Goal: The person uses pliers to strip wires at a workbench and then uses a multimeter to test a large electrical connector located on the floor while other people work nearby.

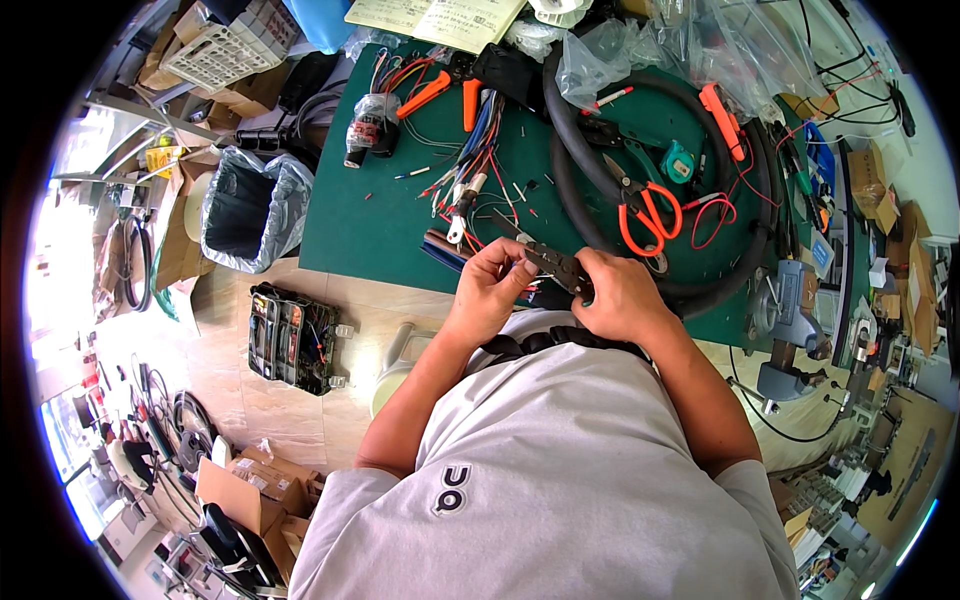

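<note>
Hands (490, 295) (618, 293) meet at dark pliers (560, 268) pointing diagonally forward-left.

On the green surface (340, 230), an open notebook (437, 22) lies at the far edge, clear plastic bags (590, 68) spread toward the far right corner, and a thick black cable (577, 135) coils over the right half, with orange-handled scissors (631, 187) and a teal tape measure (678, 161) inside its loops. A grey vise (795, 297) stands by the near right corner, while a bin with a silvery liner (285, 215) sits beside the left edge. On the tiled floor (285, 425), near the surface's near left corner, rests a black toolbox with compartments (290, 338)
</note>
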Demonstrator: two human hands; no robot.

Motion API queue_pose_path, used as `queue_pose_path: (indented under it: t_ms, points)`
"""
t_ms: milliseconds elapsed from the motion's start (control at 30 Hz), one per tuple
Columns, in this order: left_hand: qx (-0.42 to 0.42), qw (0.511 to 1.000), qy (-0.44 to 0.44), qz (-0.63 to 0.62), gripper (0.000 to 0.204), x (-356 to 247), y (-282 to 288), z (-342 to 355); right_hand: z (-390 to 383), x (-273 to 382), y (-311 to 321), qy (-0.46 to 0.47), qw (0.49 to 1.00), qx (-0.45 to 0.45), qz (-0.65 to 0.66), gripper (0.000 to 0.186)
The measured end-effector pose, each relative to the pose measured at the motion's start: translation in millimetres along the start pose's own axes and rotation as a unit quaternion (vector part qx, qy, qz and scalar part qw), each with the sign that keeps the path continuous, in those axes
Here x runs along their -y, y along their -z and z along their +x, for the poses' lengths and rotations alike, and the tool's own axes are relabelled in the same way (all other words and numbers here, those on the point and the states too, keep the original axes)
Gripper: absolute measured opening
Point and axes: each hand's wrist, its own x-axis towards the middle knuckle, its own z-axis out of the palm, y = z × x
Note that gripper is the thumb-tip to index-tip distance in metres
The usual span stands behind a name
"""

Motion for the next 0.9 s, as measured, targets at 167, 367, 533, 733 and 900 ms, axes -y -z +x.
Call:
queue_pose_path:
  t_ms: [167, 367, 533, 733, 900]
  points:
    - [-0.005, 1.000, 0.013, 0.019, 0.012, -1, -1, -1, 0, -1, 1, 0.005, 1.000, 0.000, 0.006, 0.027]
    - [0.005, 1.000, -0.010, 0.006, 0.013, 2, -1, 0, -1, -2, 0, 0.009, 1.000, -0.003, 0.011, 0.027]
    - [0.006, 1.000, -0.019, 0.017, 0.012, 10, 2, 1, -1, 0, 0, -0.003, 1.000, 0.011, 0.015, 0.026]
    - [0.008, 0.997, -0.022, 0.069, 0.011, 0, -7, -2, -5, 5, -3, -0.058, 0.998, 0.012, 0.034, 0.025]
    - [0.010, 0.992, -0.067, 0.103, 0.015, 4, -12, 2, -14, 7, -13, -0.130, 0.984, -0.058, 0.107, 0.027]
